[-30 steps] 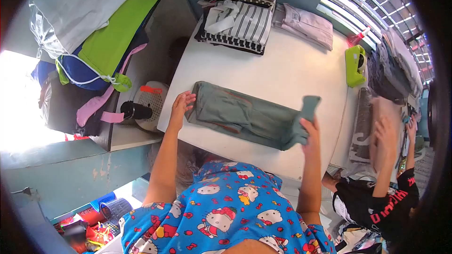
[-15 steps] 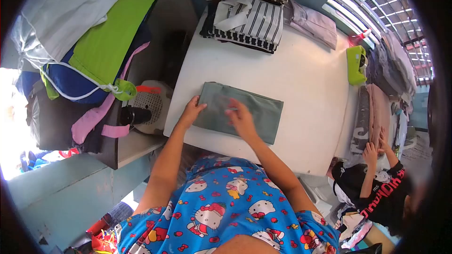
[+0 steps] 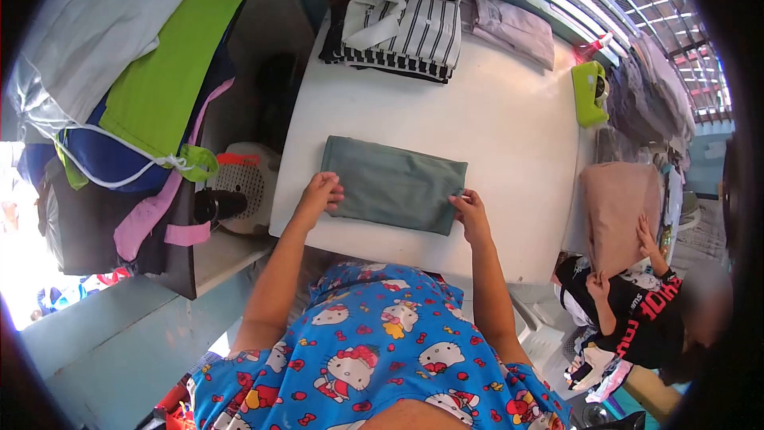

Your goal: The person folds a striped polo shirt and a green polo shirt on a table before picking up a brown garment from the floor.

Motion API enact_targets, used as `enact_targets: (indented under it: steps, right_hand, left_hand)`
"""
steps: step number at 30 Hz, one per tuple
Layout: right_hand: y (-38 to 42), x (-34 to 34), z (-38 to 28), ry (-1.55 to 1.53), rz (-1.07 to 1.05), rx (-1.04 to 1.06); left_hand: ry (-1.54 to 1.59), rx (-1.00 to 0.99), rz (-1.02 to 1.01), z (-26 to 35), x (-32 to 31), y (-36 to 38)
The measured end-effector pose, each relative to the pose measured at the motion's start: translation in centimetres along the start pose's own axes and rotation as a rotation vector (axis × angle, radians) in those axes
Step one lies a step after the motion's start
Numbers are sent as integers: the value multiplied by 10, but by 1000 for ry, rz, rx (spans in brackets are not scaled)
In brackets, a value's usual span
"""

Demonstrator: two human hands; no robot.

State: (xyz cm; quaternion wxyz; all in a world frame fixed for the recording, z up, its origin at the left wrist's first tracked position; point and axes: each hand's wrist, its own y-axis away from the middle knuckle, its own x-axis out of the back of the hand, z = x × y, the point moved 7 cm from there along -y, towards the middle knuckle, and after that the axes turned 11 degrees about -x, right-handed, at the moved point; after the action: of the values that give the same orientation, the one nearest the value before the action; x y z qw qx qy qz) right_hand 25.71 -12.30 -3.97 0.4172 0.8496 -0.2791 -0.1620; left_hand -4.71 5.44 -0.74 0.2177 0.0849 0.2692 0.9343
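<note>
A folded grey-green cloth (image 3: 394, 185) lies flat on the white table (image 3: 509, 127), a little askew. At its left edge is my left hand (image 3: 320, 197), with the fingers curled and pressed together; whether they pinch the cloth is too small to tell. My right hand (image 3: 471, 213) has its thumb and fingertips closed on the cloth's right edge.
Striped folded shirts (image 3: 402, 32) and a pinkish folded garment (image 3: 509, 25) lie at the table's back. A green tape dispenser (image 3: 590, 94) stands at the right. Beyond, a co-worker's hands touch a brown cloth (image 3: 621, 211). Bagged garments (image 3: 171, 72) hang over the left shelf.
My right hand has moved from above the cloth's middle to its right edge. My left hand is lower on the left edge. The co-worker's brown cloth has been spread wider.
</note>
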Motion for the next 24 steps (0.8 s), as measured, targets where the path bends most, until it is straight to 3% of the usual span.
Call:
enact_targets:
  steps: [2, 5, 8, 9, 12, 15, 17, 20, 22, 24]
  right_hand:
    - [6, -8, -16, -63, -61, 9]
    - [-4, -14, -40, 131, -134, 4]
    - [-14, -15, -61, 105, -56, 14]
    - [-20, -2, -57, 185, 109, 41]
    - [-24, 17, -41, 453, 335, 181]
    - [-18, 8, -20, 358, 127, 121]
    - [-21, -8, -18, 175, -107, 58]
    - [-25, -33, -50, 144, -212, 254]
    - [15, -67, -99, 128, -315, 340]
    - [46, -101, -142, 393, -352, 540]
  left_hand:
    - [59, 170, -38, -23, -5, 0]
    - [144, 235, 29, -41, -4, -5]
    - [139, 202, 104, -48, -6, -7]
    - [114, 202, 123, -48, -7, -6]
    - [61, 153, 181, -40, -9, -7]
    - [40, 81, 219, -22, -12, 9]
    - [113, 168, 171, -34, -15, 8]
    - [275, 223, 126, -57, -11, 8]
    - [378, 226, 137, -60, -12, 9]
    - [462, 220, 186, -55, -20, 9]
